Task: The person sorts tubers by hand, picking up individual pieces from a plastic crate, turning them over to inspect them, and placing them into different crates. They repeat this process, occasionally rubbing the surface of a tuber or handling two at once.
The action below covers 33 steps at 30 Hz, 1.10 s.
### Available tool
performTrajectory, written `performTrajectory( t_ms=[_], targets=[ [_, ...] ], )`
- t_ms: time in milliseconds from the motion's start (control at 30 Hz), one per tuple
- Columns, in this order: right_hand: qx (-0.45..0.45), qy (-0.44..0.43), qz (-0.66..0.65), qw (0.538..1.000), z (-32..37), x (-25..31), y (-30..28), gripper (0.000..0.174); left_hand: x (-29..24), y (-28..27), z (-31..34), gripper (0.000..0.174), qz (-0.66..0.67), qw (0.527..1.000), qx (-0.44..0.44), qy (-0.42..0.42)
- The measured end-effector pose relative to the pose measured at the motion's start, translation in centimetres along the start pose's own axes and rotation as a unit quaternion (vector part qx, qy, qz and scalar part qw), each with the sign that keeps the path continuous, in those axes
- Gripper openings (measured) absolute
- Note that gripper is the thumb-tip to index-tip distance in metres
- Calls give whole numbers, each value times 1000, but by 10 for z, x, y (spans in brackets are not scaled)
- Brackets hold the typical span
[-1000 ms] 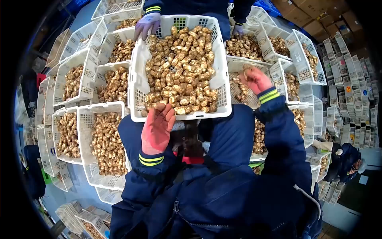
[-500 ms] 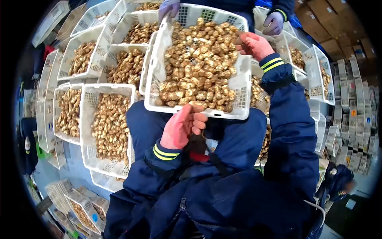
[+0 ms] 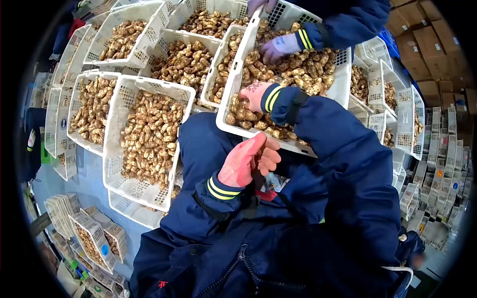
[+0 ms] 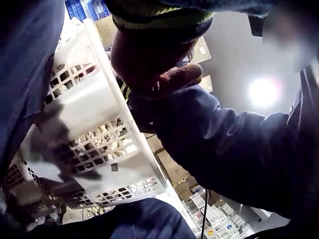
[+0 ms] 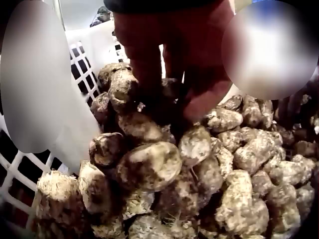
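Observation:
A white plastic crate [image 3: 340,82] of small brown-and-cream taro corms [image 3: 315,74] rests tilted by the wearer's knees. My right hand [image 3: 256,95], in a pink glove, reaches into its near left corner. In the right wrist view, that hand [image 5: 174,30] points its fingers down among the corms [image 5: 149,167], thumb apart, fingertips in shadow. My left hand [image 3: 250,161], also pink-gloved, hovers below the crate's near edge with fingers loosely bent and nothing visible in them. Left wrist view: this hand [image 4: 154,69] is dark beside the crate's slotted outer wall [image 4: 79,104].
Across the crate, another person's purple-gloved hand [image 3: 280,48] touches the same corms, and their other hand [image 3: 262,5] is at the rim. A fuller crate [image 3: 113,129] stands at left, with more crates around. Cardboard boxes [image 3: 430,42] are stacked at back right.
My right hand came from the right side of the crate down into its near left corner. The crate moved rightward in view. The other person's hand went in among the corms.

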State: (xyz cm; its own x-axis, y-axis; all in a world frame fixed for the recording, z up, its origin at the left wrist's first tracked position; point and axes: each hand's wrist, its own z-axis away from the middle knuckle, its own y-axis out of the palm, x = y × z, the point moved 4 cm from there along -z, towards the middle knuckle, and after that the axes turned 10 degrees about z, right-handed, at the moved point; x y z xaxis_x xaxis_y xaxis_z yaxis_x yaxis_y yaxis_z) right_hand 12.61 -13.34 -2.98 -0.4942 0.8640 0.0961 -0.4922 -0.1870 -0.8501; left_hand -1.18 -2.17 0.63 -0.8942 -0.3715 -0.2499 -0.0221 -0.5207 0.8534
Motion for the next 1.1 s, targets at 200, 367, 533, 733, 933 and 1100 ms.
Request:
performTrajectory(
  t_ms=[200,367,533,733,933,1100],
  targets=[
    [-31,76,-52,995,46,-37,-32,46,-5,2,-3,46,17,994,57,87],
    [-93,36,-8,995,18,-38,-29,39,13,11,-8,47,19,993,119,4],
    [9,117,-89,989,-46,-46,11,31,-7,2,0,44,16,994,90,65],
    [152,137,-525,826,-40,-53,48,47,-8,-6,-7,43,41,995,64,61],
    [205,155,-388,885,-35,-39,29,49,-8,-9,-9,43,53,992,74,82],
    [173,107,-358,911,-38,-52,42,44,-7,-10,-13,44,78,991,73,85]
  ],
)
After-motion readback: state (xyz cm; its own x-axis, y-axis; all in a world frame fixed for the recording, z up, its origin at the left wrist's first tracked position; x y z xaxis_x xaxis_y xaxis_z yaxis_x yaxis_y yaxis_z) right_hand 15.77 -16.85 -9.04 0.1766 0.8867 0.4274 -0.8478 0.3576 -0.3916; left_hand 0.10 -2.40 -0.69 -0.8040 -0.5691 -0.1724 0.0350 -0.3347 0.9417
